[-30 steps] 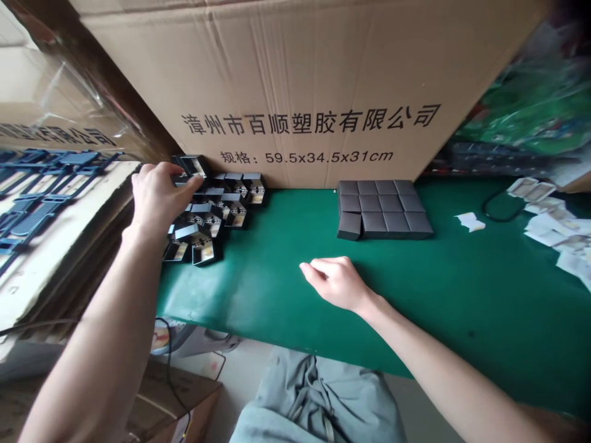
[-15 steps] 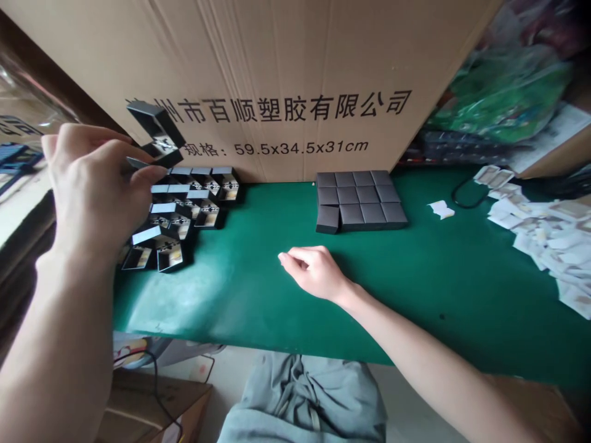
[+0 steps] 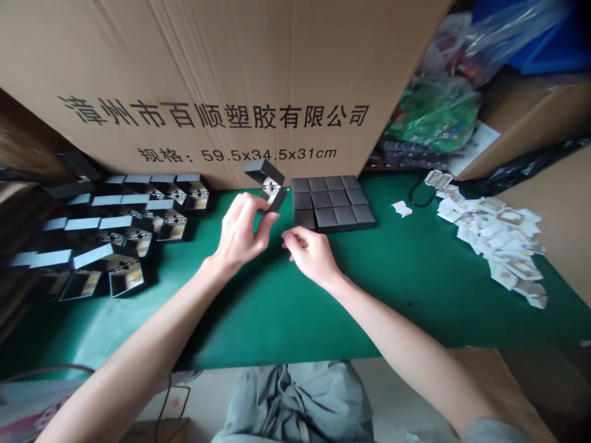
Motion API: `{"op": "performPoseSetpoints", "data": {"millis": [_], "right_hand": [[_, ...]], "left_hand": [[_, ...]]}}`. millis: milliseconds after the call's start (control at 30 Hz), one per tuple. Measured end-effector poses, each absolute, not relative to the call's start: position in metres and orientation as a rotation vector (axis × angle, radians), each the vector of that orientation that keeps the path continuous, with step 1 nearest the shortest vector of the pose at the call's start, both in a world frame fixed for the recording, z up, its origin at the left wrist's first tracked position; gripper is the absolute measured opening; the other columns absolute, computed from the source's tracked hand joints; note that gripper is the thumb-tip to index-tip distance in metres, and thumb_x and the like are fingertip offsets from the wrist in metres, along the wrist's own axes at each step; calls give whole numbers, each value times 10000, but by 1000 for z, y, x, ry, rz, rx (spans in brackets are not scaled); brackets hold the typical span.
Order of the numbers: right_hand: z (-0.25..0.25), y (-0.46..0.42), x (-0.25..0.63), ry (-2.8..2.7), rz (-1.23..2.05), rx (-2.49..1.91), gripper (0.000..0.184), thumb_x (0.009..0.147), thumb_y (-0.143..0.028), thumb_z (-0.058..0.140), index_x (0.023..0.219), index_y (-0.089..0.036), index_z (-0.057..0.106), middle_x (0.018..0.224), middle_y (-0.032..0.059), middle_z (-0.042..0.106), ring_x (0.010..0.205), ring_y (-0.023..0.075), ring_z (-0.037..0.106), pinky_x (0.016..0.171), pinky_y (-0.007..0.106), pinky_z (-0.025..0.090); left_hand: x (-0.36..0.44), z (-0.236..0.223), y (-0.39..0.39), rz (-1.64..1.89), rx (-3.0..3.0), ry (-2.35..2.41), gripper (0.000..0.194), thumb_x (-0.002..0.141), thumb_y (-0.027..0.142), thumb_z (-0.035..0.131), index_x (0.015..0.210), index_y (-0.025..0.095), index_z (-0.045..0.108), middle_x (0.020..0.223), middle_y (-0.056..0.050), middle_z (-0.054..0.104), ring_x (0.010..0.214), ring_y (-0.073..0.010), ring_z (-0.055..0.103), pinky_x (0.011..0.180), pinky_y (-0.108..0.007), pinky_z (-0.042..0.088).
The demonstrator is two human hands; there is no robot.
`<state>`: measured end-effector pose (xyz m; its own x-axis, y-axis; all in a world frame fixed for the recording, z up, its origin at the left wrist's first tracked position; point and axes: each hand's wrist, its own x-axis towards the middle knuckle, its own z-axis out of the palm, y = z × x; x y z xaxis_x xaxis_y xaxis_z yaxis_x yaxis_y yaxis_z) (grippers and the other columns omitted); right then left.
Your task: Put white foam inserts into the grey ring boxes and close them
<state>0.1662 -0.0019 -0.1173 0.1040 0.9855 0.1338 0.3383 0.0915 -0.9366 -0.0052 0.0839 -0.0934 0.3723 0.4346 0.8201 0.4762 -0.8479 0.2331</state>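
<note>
Standing open at left, black boxes (image 3: pixel 95 255) are being touched by neither hand. By L hand (image 3: pixel 241 232), in a narrow thumb-&-finger pinch, one open box (image 3: pixel 268 171) is being held up, its bulk far of the fingertips, nearer L than R. R hand (image 3: pixel 314 253) is being held nearly closed alongside; can't tell if anything's inside. Far & right, closed boxes (image 3: pixel 338 199) are being supported by green table (image 3: pixel 258 320), w/ white pieces (image 3: pixel 489 224) farther right.
</note>
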Motion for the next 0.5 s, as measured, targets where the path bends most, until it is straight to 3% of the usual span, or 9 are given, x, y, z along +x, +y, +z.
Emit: {"op": "performPoseSetpoints", "data": {"millis": [200, 500], "right_hand": [[-118, 0, 178, -1648, 461, -1568, 388, 1021, -349, 517, 1287, -185, 747, 593, -29, 639, 480, 101, 461, 578, 260, 360], [-125, -1, 182, -1685, 334, -1540, 430, 1031, -323, 489, 1324, -132, 740, 634, 4, 686, 478, 103, 485, 602, 265, 421]], "left_hand": [[-20, -102, 76, -1364, -2653, -1000, 95, 994, 295, 625, 941, 225, 589, 875, -58, 669, 803, -217, 614, 731, -347, 504], [-13, -108, 77, -1369, -2729, -866, 86, 1011, 277, 661, 982, 205, 623, 881, -44, 671, 826, -201, 598, 751, -326, 498]]}}
